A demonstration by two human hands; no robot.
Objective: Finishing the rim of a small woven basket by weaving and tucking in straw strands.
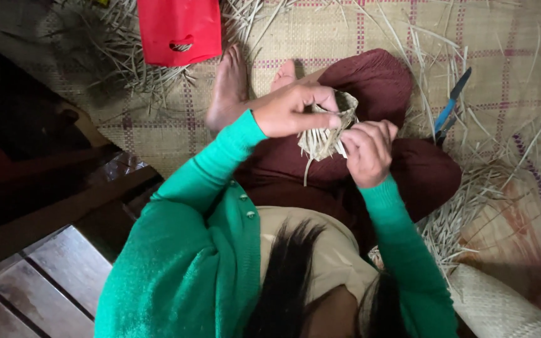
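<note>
Lap, over maroon skirt (421, 175) | small woven straw piece (327, 134) sits between both hands — left hand (292, 111) pinched on its upper rim, right hand (367, 150) closed on its right side — loose strands hang down toward the body | blue-handled knife (451, 105) lies apart, right, on checked mat (320, 37).

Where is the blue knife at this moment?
In the head view, the blue knife lies on the woven mat at the right, among loose straw strips, beyond the right hand.

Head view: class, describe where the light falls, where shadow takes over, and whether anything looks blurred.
Head view: light falls on the woven mat and both hands, left hand and right hand, around the small straw weaving; the left edge sinks into deep shadow; the dark hair near the lens looks soft.
</note>
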